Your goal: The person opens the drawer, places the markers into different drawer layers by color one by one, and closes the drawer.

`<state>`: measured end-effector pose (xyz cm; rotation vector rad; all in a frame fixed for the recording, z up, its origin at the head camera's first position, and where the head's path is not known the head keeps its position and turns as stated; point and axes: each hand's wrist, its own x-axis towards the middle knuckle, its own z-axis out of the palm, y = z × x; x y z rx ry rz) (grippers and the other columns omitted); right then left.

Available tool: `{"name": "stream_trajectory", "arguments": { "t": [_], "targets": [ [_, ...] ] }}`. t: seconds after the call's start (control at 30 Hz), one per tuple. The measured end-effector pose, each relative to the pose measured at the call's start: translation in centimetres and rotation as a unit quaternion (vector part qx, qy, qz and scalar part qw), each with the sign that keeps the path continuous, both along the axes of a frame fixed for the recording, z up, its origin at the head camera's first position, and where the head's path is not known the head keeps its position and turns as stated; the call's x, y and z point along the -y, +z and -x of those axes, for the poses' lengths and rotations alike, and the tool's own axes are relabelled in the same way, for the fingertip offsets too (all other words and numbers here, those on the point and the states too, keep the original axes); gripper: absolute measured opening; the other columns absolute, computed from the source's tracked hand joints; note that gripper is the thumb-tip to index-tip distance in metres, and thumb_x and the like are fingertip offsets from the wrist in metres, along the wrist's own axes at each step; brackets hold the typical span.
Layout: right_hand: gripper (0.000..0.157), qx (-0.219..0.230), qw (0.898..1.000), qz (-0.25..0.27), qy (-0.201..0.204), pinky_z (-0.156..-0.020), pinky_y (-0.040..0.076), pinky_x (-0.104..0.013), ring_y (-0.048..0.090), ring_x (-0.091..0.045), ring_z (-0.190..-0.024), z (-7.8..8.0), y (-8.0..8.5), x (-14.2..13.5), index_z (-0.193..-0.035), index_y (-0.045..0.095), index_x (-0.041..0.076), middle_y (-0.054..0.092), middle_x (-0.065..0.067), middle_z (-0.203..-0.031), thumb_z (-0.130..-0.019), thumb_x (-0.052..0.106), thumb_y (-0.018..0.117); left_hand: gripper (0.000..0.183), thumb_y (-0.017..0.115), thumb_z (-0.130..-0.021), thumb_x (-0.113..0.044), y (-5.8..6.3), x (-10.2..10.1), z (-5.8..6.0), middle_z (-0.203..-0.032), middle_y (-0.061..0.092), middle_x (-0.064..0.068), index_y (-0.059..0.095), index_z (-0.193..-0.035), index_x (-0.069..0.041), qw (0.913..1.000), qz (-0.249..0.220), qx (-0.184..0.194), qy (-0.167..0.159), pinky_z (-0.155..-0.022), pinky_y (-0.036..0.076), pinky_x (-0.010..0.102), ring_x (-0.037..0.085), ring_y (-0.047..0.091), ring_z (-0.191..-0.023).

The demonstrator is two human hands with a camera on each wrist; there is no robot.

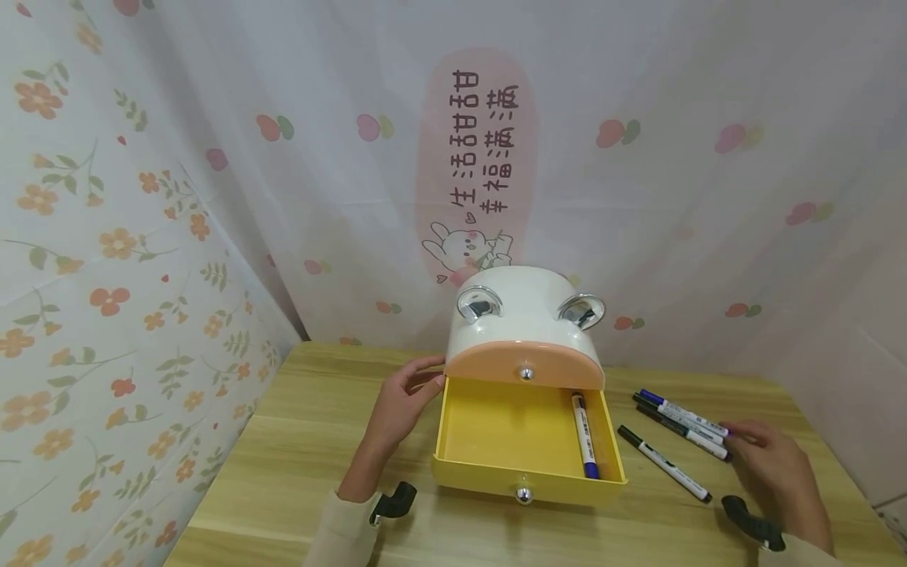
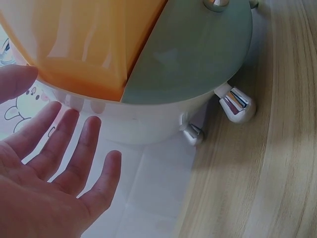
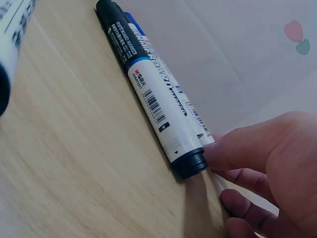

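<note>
A white animal-shaped organizer [image 1: 520, 311] stands on the table with its yellow drawer [image 1: 503, 425] pulled out. One marker [image 1: 584, 433] lies along the drawer's right side. My left hand [image 1: 397, 405] is at the organizer's left side, fingers loosely spread and fingertips close to its wall. To the right, several whiteboard markers [image 3: 156, 109] lie side by side. My right hand [image 1: 775, 465] has its fingertips at the near end of the blue-capped marker [image 1: 690, 417]; I cannot tell whether they pinch it. A separate black-capped marker [image 1: 666, 465] lies closer to the drawer.
The organizer's upper orange drawer [image 1: 489, 362] is shut, with a silver knob. Two shiny silver ears [image 1: 480, 303] stick out from its top. A printed curtain [image 1: 340, 197] hangs behind the wooden table [image 1: 298, 441], and a floral cloth [image 1: 106, 315] hangs on the left.
</note>
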<state>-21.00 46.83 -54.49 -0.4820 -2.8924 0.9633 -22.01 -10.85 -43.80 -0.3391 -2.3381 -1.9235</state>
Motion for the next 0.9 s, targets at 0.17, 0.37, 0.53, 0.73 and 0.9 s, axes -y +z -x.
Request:
{"name": "stream_trajectory", "arguments": {
  "t": [0.17, 0.37, 0.53, 0.73, 0.9],
  "targets": [
    [0.049, -0.011, 1.0, -0.02, -0.003, -0.087, 0.032, -0.069, 0.043, -0.056, -0.114, 0.1, -0.1, 0.2, -0.127, 0.062, 0.0, 0.045, -0.034, -0.136, -0.096, 0.037, 0.06, 0.032, 0.065, -0.096, -0.02, 0.1, 0.0, -0.1, -0.129, 0.062, 0.006, 0.064, -0.127, -0.012, 1.0, 0.0, -0.004, -0.002, -0.099, 0.048, 0.05, 0.03, 0.06, -0.116],
    [0.056, 0.004, 1.0, -0.02, -0.013, -0.086, 0.033, -0.068, 0.043, -0.055, -0.115, 0.2, -0.4, 0.3, -0.13, 0.06, 0.002, 0.041, -0.033, -0.14, -0.095, 0.045, 0.06, 0.033, 0.065, -0.096, -0.022, -1.1, 0.2, 0.7, -0.13, 0.062, 0.005, 0.064, -0.128, -0.012, 1.0, 0.001, 0.006, -0.006, -0.099, 0.047, 0.05, 0.031, 0.059, -0.118],
    [0.054, -0.012, 0.999, -0.036, -0.002, -0.087, 0.032, -0.069, 0.04, -0.056, -0.117, 0.2, -0.6, 0.4, -0.129, 0.061, 0.001, 0.041, -0.034, -0.139, -0.096, 0.045, 0.058, 0.034, 0.066, -0.096, -0.028, -2.9, 0.5, 1.6, -0.131, 0.061, 0.001, 0.064, -0.128, -0.019, 1.0, -0.001, 0.007, -0.002, -0.1, 0.046, 0.051, 0.028, 0.06, -0.118],
    [0.061, -0.01, 1.0, -0.014, -0.025, -0.086, 0.034, -0.067, 0.046, -0.052, -0.114, -0.1, -0.6, 0.5, -0.13, 0.06, 0.001, 0.044, -0.031, -0.138, -0.095, 0.051, 0.058, 0.033, 0.067, -0.093, -0.039, -3.2, 0.7, 1.7, -0.127, 0.062, -0.007, 0.065, -0.125, -0.028, 1.0, -0.005, 0.0, -0.006, -0.098, 0.048, 0.048, 0.022, 0.061, -0.116],
    [0.073, 0.005, 0.996, 0.044, -0.078, -0.09, 0.033, -0.064, 0.045, -0.048, -0.118, -0.7, -0.6, 0.8, -0.134, 0.057, 0.004, 0.051, -0.027, -0.137, -0.089, 0.061, 0.06, 0.035, 0.066, -0.093, -0.043, -3.2, 0.7, 1.7, -0.127, 0.062, -0.008, 0.064, -0.126, -0.03, 0.9999, -0.001, -0.001, -0.011, -0.096, 0.05, 0.046, 0.021, 0.061, -0.116]
  ]
}}
